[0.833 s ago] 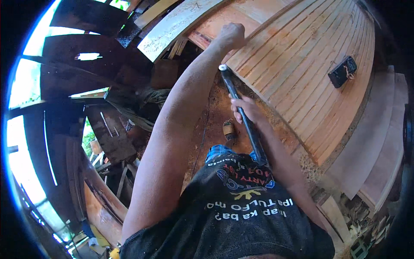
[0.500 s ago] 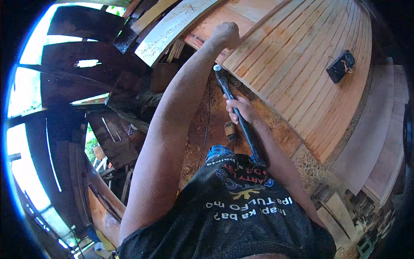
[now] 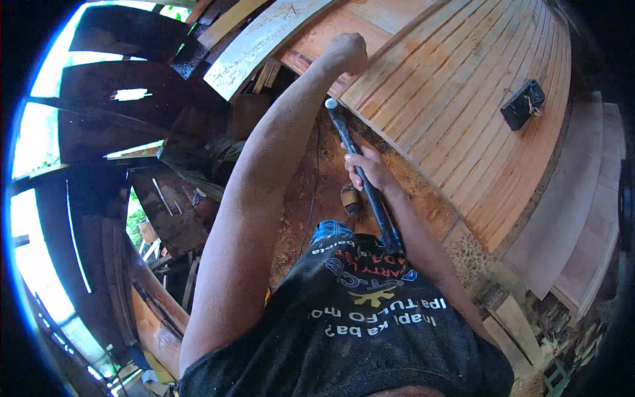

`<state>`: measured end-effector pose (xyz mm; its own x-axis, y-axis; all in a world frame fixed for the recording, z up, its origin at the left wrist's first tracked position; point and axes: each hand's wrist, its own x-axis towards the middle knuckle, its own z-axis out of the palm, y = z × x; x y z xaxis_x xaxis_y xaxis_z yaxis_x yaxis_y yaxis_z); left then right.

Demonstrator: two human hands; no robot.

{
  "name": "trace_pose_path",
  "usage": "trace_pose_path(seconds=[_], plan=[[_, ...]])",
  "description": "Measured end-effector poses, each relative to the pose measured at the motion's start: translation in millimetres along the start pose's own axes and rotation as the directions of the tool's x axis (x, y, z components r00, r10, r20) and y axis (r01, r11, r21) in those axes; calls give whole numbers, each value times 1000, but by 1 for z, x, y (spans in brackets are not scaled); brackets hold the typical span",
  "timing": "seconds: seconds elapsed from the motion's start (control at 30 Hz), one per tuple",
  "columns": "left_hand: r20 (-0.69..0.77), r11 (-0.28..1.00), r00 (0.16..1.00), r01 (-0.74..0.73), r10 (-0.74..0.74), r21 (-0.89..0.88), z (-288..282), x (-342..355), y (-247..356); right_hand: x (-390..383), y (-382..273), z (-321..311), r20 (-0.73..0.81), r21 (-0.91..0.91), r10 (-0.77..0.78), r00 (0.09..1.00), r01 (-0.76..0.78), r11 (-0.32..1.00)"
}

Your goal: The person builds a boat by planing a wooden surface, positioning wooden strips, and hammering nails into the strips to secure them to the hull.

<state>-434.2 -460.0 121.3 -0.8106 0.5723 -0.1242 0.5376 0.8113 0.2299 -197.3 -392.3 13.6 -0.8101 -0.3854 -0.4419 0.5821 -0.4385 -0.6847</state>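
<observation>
My left hand (image 3: 346,53) is at the end of my outstretched arm, with its fingers curled, by the near left edge of a planked wooden panel (image 3: 456,126). Whatever its fingers hold, if anything, is hidden from view. My right hand (image 3: 367,165) is wrapped around a long, dark, rod-like tool (image 3: 376,205) with a pale round tip. The tool slants from just below my left hand down toward my shirt, and its exact kind is unclear. On the right part of the planks lies a black rectangular block (image 3: 522,106) with a thin cord on it.
A curved pale board (image 3: 264,46) lies left of my left hand. Flat wooden sheets (image 3: 562,198) stand beyond the panel's right side. Wood offcuts (image 3: 512,324) lie at lower right. Sawdust covers the floor (image 3: 297,231), crossed by a thin dark cable. Dark boards (image 3: 126,106) form the left wall.
The dark tool and my right hand have shifted very slightly to the left. My left hand stays curled at the same place by the panel's edge.
</observation>
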Motion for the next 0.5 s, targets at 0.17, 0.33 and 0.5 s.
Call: trace_pose_path(seconds=[0.17, 0.33, 0.5], plan=[[28, 998, 1000, 8, -9, 56, 1, 3, -5, -1, 10, 1, -30, -6, 10, 999, -10, 1000], [-3, 1000, 1000, 25, -24, 7, 11, -4, -4, -7, 9, 0, 5, -9, 7, 1000, -7, 1000], [107, 991, 992, 49, -62, 123, 6, 9, -12, -6, -8, 0, 63, -21, -47, 997, 48, 999]])
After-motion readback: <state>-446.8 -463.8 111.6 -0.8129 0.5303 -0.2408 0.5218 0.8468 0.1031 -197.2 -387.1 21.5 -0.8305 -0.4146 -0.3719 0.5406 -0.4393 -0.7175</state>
